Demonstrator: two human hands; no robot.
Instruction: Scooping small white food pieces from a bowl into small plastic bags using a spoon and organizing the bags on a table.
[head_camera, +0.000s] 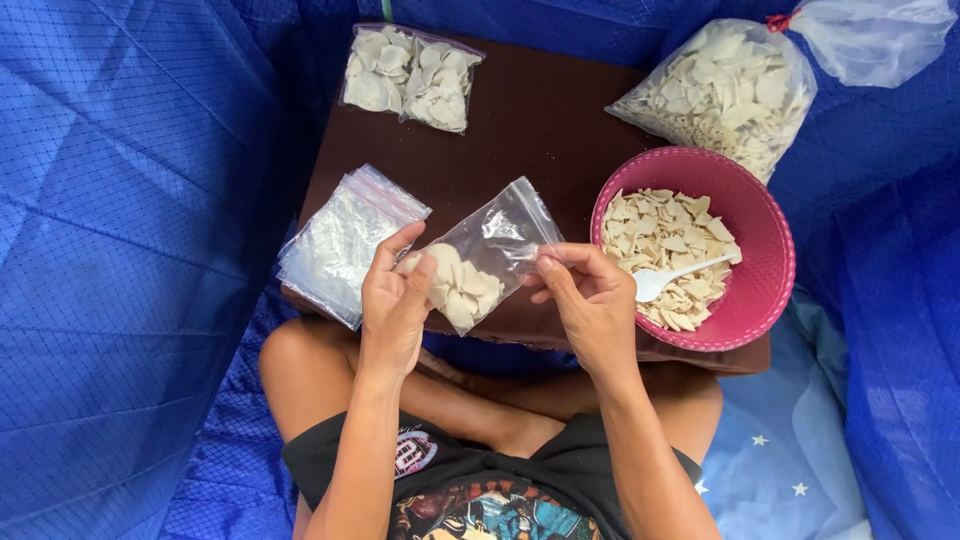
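Small clear bag (480, 258) between both hands' fingers (400, 250).

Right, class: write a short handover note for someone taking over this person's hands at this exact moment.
Left hand: grips the bottom of a small clear bag partly filled with pale chips.
Right hand: pinches the bag's top edge.
Around: pink bowl of chips with a white spoon, stack of empty bags, large chip bag, all near the brown board.
Done: one filled bag lies at the far edge.
Left: the held bag looks unsealed; many chips remain.
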